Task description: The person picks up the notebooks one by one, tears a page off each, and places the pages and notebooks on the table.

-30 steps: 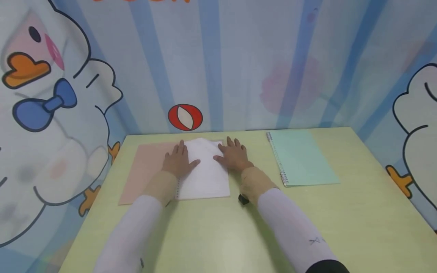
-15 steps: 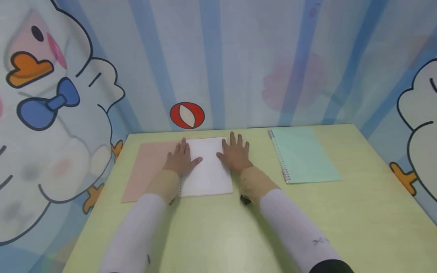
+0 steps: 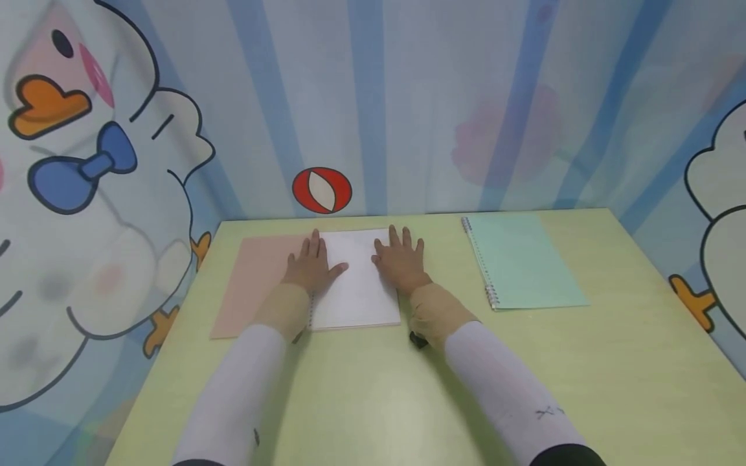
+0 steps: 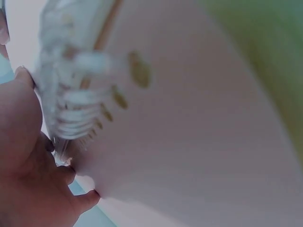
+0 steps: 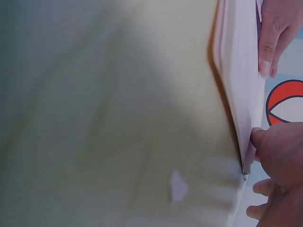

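- striped blue wall [image 3: 408,129] with cartoon prints is filling the upper part of the frame, and a pale yellow-green tabletop [image 3: 361,395] is spreading below it.
- an open notebook [image 3: 352,314] is lying left of centre, near the tabletop's far edge; its pink cover [image 3: 256,272] is lying flat on the left, its white page [image 3: 358,285] is facing up on the right, and the ring binding [image 4: 78,111] is running between them.
- the left hand [image 3: 311,265] is lying across the line of the binding, fingers straight, thumb pointing onto the page; it is grasping nothing.
- the right hand [image 3: 402,264] is resting at the page's right edge, fingers spread, also grasping nothing.
- a green notebook [image 3: 524,259] is lying closed at the right of the frame, its rings facing the open one, well apart from both hands.
- the step in hand is seemingly pressing the opened notebook flat; done well, the left palm should be bearing straight down beside the rings, since a sideways push could be bending them.
- the right hand should be smoothing lightly outward from the binding, its fingertips lining up the sheet edges without creasing the corner.
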Tool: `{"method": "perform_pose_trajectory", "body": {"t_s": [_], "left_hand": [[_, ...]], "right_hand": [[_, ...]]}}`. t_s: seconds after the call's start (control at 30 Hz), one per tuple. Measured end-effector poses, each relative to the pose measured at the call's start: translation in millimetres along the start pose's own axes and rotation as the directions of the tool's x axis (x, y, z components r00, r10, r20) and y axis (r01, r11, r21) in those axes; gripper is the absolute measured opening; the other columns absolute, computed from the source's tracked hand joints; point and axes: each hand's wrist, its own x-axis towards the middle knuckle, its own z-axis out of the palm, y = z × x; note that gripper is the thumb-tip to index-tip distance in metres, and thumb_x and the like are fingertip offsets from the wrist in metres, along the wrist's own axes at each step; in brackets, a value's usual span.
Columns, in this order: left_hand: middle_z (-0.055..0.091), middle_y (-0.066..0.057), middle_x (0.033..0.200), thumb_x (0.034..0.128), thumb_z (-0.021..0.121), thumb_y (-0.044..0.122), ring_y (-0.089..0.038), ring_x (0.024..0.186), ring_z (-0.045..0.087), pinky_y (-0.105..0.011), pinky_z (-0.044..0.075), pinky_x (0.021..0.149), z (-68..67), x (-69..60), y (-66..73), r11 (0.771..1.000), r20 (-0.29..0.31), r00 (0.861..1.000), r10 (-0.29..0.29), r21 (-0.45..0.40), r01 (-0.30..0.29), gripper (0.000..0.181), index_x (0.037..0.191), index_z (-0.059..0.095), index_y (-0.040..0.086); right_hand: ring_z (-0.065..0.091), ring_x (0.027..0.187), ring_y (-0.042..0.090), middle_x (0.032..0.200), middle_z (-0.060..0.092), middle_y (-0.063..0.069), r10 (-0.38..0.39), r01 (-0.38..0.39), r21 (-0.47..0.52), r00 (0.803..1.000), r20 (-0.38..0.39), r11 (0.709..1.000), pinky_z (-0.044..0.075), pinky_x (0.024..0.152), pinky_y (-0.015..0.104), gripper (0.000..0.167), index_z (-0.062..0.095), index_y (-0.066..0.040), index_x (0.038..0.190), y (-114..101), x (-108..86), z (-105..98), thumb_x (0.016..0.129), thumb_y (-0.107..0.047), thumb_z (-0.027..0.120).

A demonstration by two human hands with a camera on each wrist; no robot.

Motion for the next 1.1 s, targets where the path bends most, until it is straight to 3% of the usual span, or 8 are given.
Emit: {"method": "perform_pose_trajectory", "body": {"t_s": [0.43,0.57,0.63,0.7,0.77,0.8,0.87,1.1], "left_hand": [[-0.012,-0.017,0.176,0.1068,0.044,0.065,-0.038,0.163,-0.002,-0.066,0.012,0.125,-3.2,5.5,1.1,1.000,0.032,0.999,-0.026,-0.002,0.026,0.098,0.168,0.007,-0.003],[-0.008,-0.018,0.177,0.1069,0.043,0.065,-0.038,0.163,0.002,-0.066,0.015,0.125,-9.8,-4.9,6.9,0.999,0.026,0.999,-0.029,0.018,0.028,0.097,0.167,0.010,-0.003],[-0.006,-0.019,0.177,0.1071,0.044,0.065,-0.039,0.163,0.004,-0.066,0.017,0.125,-12.1,-9.1,8.5,0.999,0.015,1.000,-0.026,0.022,0.026,0.097,0.167,0.011,-0.004],[-0.007,-0.018,0.177,0.1077,0.043,0.064,-0.038,0.163,0.003,-0.065,0.016,0.126,-12.7,-11.2,8.4,0.999,0.015,1.000,-0.027,0.024,0.027,0.096,0.167,0.009,-0.003],[-0.006,-0.017,0.177,0.1075,0.043,0.065,-0.037,0.163,0.003,-0.065,0.015,0.126,-10.9,-11.0,7.5,0.999,0.010,1.000,-0.027,0.019,0.027,0.097,0.168,0.008,-0.003],[-0.006,-0.017,0.177,0.1074,0.043,0.065,-0.038,0.163,0.003,-0.065,0.015,0.126,-9.9,-10.9,6.9,1.000,0.009,1.000,-0.026,0.017,0.026,0.097,0.168,0.007,-0.003],[-0.005,-0.017,0.177,0.1071,0.043,0.065,-0.037,0.163,0.003,-0.064,0.015,0.126,-7.9,-11.1,6.0,0.999,0.009,1.000,-0.029,0.018,0.029,0.098,0.168,0.007,-0.002],[-0.002,-0.015,0.178,0.1074,0.043,0.065,-0.036,0.163,0.006,-0.062,0.015,0.127,-9.5,-12.8,2.7,1.000,-0.023,1.000,-0.017,-0.013,0.017,0.097,0.168,0.006,-0.001]], "right_hand": [[0.045,0.143,0.042,0.161,0.048,0.016,-0.021,0.012,-0.073,0.991,-0.130,0.997,0.038,0.112,0.063,0.035,0.073,-0.020,0.137,-19.5,-2.7,-4.9,0.113,-0.024,0.048],[0.062,0.113,0.037,0.139,0.055,0.025,0.081,-0.046,0.194,0.981,-0.179,0.980,0.055,0.093,0.052,0.035,0.070,-0.012,0.140,-26.8,-4.2,-10.0,0.109,-0.022,0.057],[0.063,0.110,0.039,0.140,0.048,0.030,0.209,-0.114,0.468,0.966,-0.154,0.876,0.057,0.093,0.050,0.055,0.053,-0.006,0.155,-28.3,-2.2,-15.8,0.105,-0.026,0.065],[0.060,0.121,0.043,0.148,0.039,0.035,0.340,-0.174,0.698,0.935,-0.105,0.695,0.054,0.102,0.049,0.080,0.033,-0.002,0.164,-27.9,2.9,-20.3,0.100,-0.029,0.073],[0.055,0.131,0.045,0.154,0.036,0.034,0.417,-0.219,0.822,0.909,-0.025,0.525,0.048,0.110,0.050,0.093,0.024,-0.001,0.164,-25.6,8.0,-23.1,0.096,-0.032,0.078],[0.053,0.135,0.044,0.154,0.040,0.033,0.425,-0.236,0.840,0.905,0.006,0.489,0.047,0.112,0.049,0.090,0.029,0.002,0.162,-23.8,9.7,-23.6,0.095,-0.033,0.079],[0.057,0.134,0.039,0.149,0.052,0.028,0.392,-0.251,0.830,0.919,0.042,0.498,0.049,0.111,0.047,0.076,0.043,0.006,0.154,-19.3,13.2,-21.0,0.097,-0.032,0.076],[0.063,0.130,0.035,0.139,0.068,0.020,0.201,-0.078,0.653,0.973,-0.115,0.753,0.050,0.108,0.045,0.043,0.066,0.004,0.139,-2.8,20.4,0.5,0.105,-0.022,0.058]]}}
